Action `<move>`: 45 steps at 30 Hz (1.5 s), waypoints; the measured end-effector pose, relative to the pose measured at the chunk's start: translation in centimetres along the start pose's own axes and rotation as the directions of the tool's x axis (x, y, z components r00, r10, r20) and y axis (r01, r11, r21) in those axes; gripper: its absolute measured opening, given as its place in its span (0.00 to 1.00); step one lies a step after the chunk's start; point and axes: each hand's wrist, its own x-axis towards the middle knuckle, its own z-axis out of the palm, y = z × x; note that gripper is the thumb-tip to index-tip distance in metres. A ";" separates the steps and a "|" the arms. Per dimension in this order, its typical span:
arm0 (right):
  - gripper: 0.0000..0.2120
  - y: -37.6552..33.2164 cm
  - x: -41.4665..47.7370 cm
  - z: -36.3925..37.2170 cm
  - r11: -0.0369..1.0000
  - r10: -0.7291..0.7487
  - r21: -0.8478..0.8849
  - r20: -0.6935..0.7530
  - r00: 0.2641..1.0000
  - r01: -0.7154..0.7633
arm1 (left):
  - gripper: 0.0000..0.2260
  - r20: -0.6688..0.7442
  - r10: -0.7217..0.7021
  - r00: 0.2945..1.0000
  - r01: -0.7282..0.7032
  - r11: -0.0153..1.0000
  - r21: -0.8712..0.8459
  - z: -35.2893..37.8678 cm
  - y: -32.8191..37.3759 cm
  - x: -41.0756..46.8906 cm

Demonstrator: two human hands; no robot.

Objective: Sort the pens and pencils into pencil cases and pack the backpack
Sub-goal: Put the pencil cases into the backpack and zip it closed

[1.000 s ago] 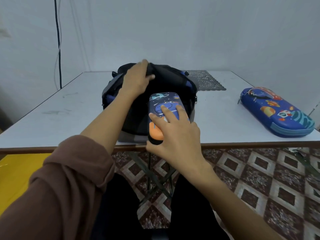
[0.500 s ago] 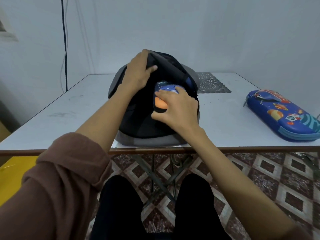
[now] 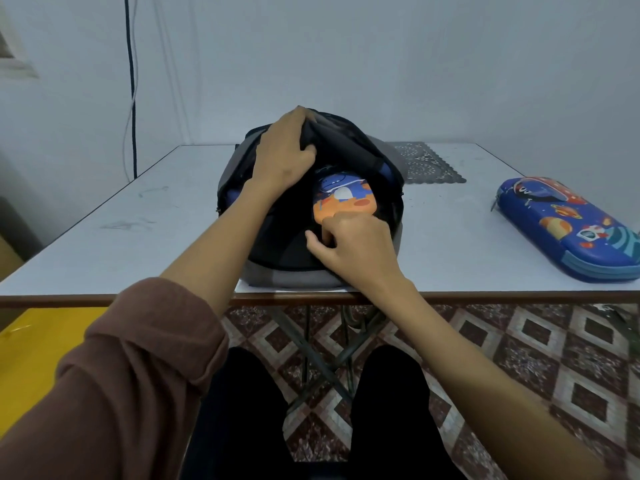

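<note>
While sliding the small pencil case (image 3: 346, 199) into the backpack (image 3: 287, 271), keep the opening pulled wide and high. Found the left hand (image 3: 280, 157) gripping the upper edge of the backpack, fingers curled over it, lifting it clear. Found the right hand (image 3: 356, 247) holding the near orange end of the small pencil case, fingers curled over the top, thumb at the side. Located the small pencil case mostly inside the mouth of the backpack, printed face up. Located the backpack on the desk (image 3: 138, 237), at its near edge. Noted a large pencil case (image 3: 568, 226), closed, on the desk well apart to the right, not yet packed.

Recommend pushing along the length of the small pencil case, low and straight, until wholly past the zip line. Judged liable to catch on the lining if tilted. Recommend keeping the opening lifted until fully seated, then withdrawing the right hand before releasing the left.

Compared with half a second ago: recorded the small pencil case deeper in the backpack, the right hand shifted from the printed face to the near end, the left hand in the same grip. Compared with one second ago: recorded the small pencil case then outside, against the front of the backpack by the desk edge, and the opening then lower.
</note>
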 end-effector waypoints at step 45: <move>0.29 2.9 8.2 6.1 0.961 0.274 -0.124 0.551 0.788 -0.248 | 0.06 -0.049 0.073 0.996 -0.075 0.997 -0.029 0.0 -0.1 -0.5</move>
